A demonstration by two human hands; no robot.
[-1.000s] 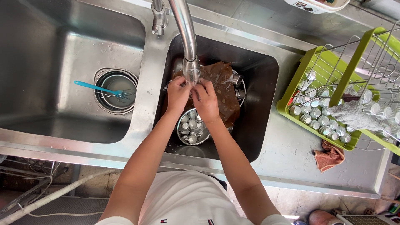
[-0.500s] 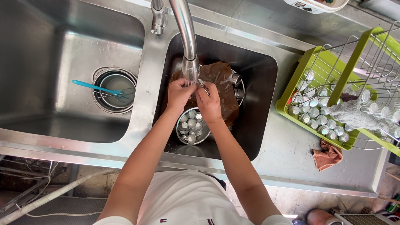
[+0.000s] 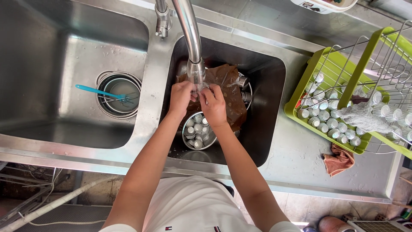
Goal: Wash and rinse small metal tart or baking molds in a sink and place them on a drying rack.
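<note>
My left hand (image 3: 180, 96) and my right hand (image 3: 213, 104) are together under the running water of the steel tap (image 3: 192, 38) over the right sink basin (image 3: 266, 107). Between the fingers they grip a small metal cup mould (image 3: 200, 88), mostly hidden. Right below the hands stands a steel bowl (image 3: 198, 131) holding several small metal cup moulds. A brown sheet (image 3: 229, 92) lies crumpled in the basin behind the hands.
The left basin (image 3: 64, 86) holds stacked steel bowls with a whisk with a blue handle (image 3: 101, 92). A green dish rack (image 3: 343, 99) on the right counter carries several washed moulds and a grey cloth (image 3: 365, 118). A brown rag (image 3: 339, 159) lies beside it.
Both hands stay under the tap; the fingers have shifted slightly around the small mould. Nothing else has moved.
</note>
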